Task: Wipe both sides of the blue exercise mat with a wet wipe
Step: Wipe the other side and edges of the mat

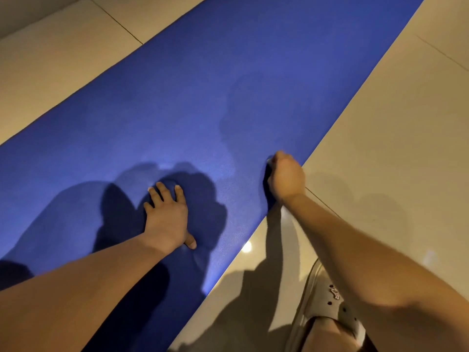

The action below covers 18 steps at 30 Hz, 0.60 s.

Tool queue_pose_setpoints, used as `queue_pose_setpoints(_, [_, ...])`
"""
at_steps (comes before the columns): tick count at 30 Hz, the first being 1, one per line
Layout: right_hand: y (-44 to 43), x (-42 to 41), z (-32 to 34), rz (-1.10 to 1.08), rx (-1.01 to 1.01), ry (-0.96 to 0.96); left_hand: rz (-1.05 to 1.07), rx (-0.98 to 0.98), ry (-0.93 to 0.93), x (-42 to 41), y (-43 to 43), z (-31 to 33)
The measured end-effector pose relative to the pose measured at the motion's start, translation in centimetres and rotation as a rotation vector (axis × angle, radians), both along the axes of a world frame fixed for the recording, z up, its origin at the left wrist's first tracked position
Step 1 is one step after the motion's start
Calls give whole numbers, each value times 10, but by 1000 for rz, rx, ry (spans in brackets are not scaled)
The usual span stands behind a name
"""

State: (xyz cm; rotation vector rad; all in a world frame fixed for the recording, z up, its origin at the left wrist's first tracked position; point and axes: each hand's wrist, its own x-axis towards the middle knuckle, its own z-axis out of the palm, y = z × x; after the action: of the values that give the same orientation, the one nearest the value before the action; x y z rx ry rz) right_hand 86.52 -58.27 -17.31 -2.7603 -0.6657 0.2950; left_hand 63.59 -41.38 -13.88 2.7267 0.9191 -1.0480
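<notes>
Blue exercise mat (177, 110), finely textured, lies on glossy beige floor tiles (380, 148), running from 7 to 1 o'clock. The left hand (166, 217), at 8 o'clock, presses it with fingers (162, 191) spread flat. The right hand (285, 176), at 3 o'clock, curls its fingers round the mat's lifted edge. A pale perforated clog (327, 295) sits at 5 o'clock; its badge is unreadable.

Layout: long blue foam exercise mat (228, 85) lay on pale glossy tiled floor (393, 123), running near-left to far-right. Left hand (166, 217) rested palm-down on the mat, inboard of its right edge. Right hand (286, 177) sat further right, fingers curled over that edge. Pale perforated plastic clog (327, 301) stood on the floor right of the mat, nearest camera, under the right forearm.
</notes>
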Motion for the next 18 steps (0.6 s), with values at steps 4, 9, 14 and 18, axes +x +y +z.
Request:
queue_pose_setpoints(4, [-12,-101,-5,415,61,81,9,-1,12,4,-1,2])
queue_pose_setpoints(9, [-23,-42,-5,361,21,2,-5,13,11,2,-2,3])
queue_pose_setpoints(14, [-37,55,-3,-73,-30,9,-9,14,-21,-2,1,-1])
queue_pose_setpoints(18, [-28,-11,-2,-15,28,32,-10,32,-2,0,-2,0])
